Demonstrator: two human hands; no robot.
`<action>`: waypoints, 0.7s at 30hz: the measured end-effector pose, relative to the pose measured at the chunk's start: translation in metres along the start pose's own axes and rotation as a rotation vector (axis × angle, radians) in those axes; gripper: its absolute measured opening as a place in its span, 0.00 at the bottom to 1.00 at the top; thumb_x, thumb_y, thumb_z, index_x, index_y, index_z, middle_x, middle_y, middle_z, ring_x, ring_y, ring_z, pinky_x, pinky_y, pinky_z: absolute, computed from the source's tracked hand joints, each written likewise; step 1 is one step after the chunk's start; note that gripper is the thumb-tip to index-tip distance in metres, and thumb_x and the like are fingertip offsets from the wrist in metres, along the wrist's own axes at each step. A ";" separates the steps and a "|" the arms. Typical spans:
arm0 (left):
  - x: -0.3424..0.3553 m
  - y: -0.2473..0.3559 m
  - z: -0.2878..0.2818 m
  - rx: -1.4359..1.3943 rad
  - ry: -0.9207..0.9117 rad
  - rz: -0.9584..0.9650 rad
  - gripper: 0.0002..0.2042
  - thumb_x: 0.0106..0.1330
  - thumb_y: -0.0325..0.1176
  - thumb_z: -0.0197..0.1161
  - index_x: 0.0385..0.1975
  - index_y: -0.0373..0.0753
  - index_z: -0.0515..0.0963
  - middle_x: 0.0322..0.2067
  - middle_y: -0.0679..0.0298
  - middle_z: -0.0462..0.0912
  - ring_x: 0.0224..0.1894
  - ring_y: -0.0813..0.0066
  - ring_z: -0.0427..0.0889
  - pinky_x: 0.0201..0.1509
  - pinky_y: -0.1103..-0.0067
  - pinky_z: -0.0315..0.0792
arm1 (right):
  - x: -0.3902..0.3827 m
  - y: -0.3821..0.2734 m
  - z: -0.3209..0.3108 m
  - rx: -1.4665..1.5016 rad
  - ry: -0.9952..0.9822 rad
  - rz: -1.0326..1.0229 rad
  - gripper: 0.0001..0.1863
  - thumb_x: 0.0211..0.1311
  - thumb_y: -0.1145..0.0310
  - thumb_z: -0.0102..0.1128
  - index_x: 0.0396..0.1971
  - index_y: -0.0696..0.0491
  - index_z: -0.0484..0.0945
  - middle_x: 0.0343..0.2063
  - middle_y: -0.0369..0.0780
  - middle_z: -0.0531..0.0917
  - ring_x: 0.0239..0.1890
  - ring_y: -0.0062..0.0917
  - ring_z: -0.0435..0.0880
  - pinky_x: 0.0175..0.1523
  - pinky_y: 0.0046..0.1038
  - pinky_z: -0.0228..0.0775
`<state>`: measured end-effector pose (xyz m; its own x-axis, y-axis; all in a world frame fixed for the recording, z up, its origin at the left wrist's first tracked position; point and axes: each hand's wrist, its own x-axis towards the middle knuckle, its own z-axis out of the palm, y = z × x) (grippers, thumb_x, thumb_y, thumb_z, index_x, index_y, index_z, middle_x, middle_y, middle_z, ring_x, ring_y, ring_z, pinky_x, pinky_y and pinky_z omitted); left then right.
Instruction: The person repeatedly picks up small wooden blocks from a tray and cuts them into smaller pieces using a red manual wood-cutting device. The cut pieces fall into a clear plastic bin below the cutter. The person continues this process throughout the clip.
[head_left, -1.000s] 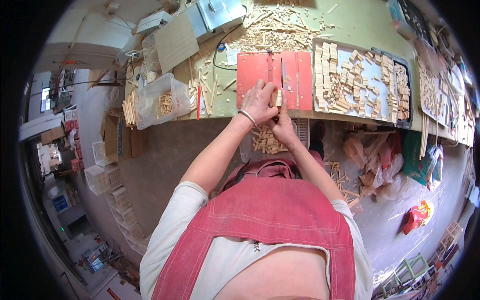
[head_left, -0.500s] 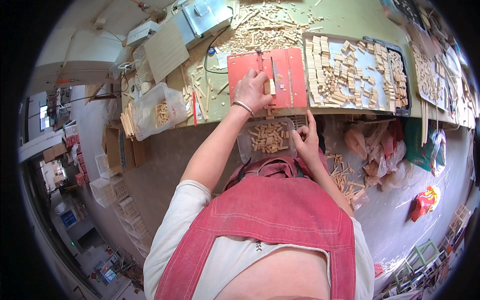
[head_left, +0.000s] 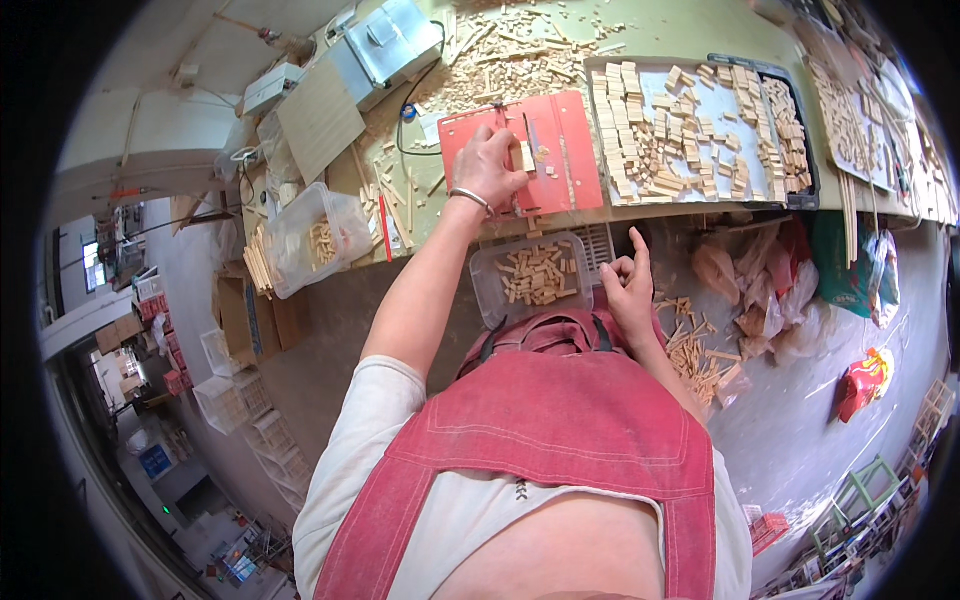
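A red plate (head_left: 575,150) with a dark slot and a thin upright blade-like strip lies at the table's front edge. On it, my left hand (head_left: 483,172) has its fingers closed against a small pale wooden block (head_left: 523,156), beside the slot. My right hand (head_left: 629,290) hovers below the table edge, index finger stretched out and the other fingers curled; I see nothing in it. Left of that hand, a clear plastic bin (head_left: 487,285) sits under the plate's front edge, holding many small wooden pieces (head_left: 538,274).
A tray (head_left: 690,203) of wooden blocks is right of the plate. Wooden offcuts (head_left: 520,50) are heaped behind it. To the left stand a clear tub (head_left: 345,215) and a red stick-like thing (head_left: 385,225). Plastic bags (head_left: 780,290) hang under the table; sticks (head_left: 695,350) are piled below.
My left hand has slid the block slightly away from me along the plate. My right hand has drawn back from the table edge and to the right. The whole view has shifted slightly.
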<state>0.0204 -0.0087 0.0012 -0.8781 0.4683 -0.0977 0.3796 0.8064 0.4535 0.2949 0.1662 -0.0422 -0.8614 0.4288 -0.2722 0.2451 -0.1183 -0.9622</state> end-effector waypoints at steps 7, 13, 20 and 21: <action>0.012 -0.004 0.000 0.044 0.051 0.042 0.21 0.48 0.38 0.78 0.44 0.45 0.84 0.46 0.58 0.80 0.44 0.56 0.88 0.51 0.62 0.83 | -0.006 0.007 -0.007 0.035 0.023 0.012 0.43 0.70 0.79 0.63 0.81 0.57 0.53 0.27 0.31 0.76 0.30 0.13 0.72 0.38 0.18 0.66; 0.030 -0.008 -0.003 0.021 0.062 0.016 0.21 0.49 0.37 0.77 0.45 0.44 0.84 0.48 0.58 0.81 0.47 0.53 0.88 0.52 0.62 0.83 | -0.014 0.011 -0.013 0.027 0.036 0.014 0.43 0.70 0.78 0.64 0.81 0.57 0.54 0.27 0.31 0.77 0.30 0.13 0.73 0.39 0.19 0.67; -0.001 0.003 0.001 0.067 -0.004 0.060 0.22 0.50 0.38 0.78 0.46 0.42 0.81 0.45 0.55 0.78 0.46 0.51 0.85 0.51 0.60 0.82 | -0.018 0.010 -0.017 0.059 0.069 0.002 0.41 0.70 0.78 0.63 0.80 0.57 0.56 0.27 0.32 0.76 0.31 0.13 0.72 0.39 0.19 0.66; -0.013 0.006 0.002 0.069 -0.011 0.064 0.23 0.50 0.38 0.78 0.46 0.42 0.81 0.44 0.55 0.78 0.46 0.51 0.84 0.50 0.60 0.81 | -0.017 0.012 -0.018 0.065 0.068 0.010 0.41 0.70 0.78 0.63 0.80 0.57 0.56 0.27 0.32 0.75 0.30 0.13 0.71 0.39 0.19 0.66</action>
<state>0.0348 -0.0092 0.0030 -0.8484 0.5232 -0.0806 0.4541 0.7975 0.3971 0.3204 0.1731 -0.0493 -0.8264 0.4866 -0.2834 0.2227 -0.1799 -0.9581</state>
